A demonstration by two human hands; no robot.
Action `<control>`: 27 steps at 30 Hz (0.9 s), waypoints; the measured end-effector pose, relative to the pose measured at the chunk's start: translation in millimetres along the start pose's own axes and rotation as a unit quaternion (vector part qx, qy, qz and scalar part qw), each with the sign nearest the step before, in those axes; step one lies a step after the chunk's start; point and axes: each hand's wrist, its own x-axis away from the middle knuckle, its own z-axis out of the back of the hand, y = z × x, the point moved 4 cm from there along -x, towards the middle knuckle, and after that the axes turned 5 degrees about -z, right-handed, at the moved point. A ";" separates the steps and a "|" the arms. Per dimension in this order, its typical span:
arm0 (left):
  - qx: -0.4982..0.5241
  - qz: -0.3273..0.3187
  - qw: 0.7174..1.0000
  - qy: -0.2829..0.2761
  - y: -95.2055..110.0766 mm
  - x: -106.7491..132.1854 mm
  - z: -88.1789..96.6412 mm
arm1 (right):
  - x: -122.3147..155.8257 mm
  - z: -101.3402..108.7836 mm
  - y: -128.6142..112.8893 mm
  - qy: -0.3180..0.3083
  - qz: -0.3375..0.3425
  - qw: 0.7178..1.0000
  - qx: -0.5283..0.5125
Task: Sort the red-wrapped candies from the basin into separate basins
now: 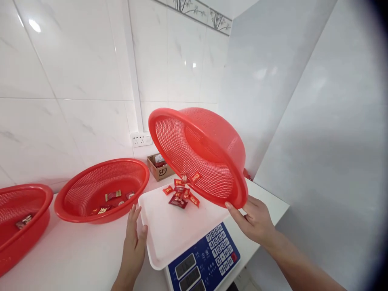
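My right hand (256,220) grips the lower rim of a red perforated basket (206,149), tipped steeply over the white tray (163,238) of an electronic scale (206,258). Several small red snack packets (182,194) lie heaped on the tray's far part, and a couple sit at the basket's lip. My left hand (135,242) rests flat against the tray's left edge, fingers stretched out, holding nothing.
A second red basket (103,190) with a few packets stands left of the scale, and a third red basket (21,222) sits at the far left. A small cardboard box (159,165) and a wall socket (141,139) are behind. White wall panels close in on the right.
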 end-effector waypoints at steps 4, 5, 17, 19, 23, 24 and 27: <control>0.007 0.000 1.000 0.003 -2.1 -0.2 0.1 | -0.2 5.4 0.9 0.054 0.011 0.998 0.032; 0.009 0.002 1.000 0.002 -2.4 -0.4 -0.2 | 0.7 7.0 4.3 0.068 -0.002 0.997 0.044; 0.012 0.006 1.000 -0.003 0.2 1.6 -0.4 | 58.4 8.8 102.9 0.098 -0.430 0.897 0.030; 0.010 0.003 1.000 -0.002 -0.5 1.7 -0.6 | 77.7 0.4 115.8 0.134 -0.509 0.848 -0.058; 0.011 0.002 1.000 0.000 -2.6 0.9 -1.4 | 108.3 -26.0 127.0 0.246 -0.540 0.746 -0.303; 0.012 0.002 1.000 -0.001 -2.9 0.7 -1.6 | 113.2 -32.9 126.8 0.255 -0.539 0.724 -0.347; 0.012 0.004 1.000 -0.004 -2.9 0.1 -1.7 | 123.4 -49.3 120.3 0.222 -0.571 0.675 -0.411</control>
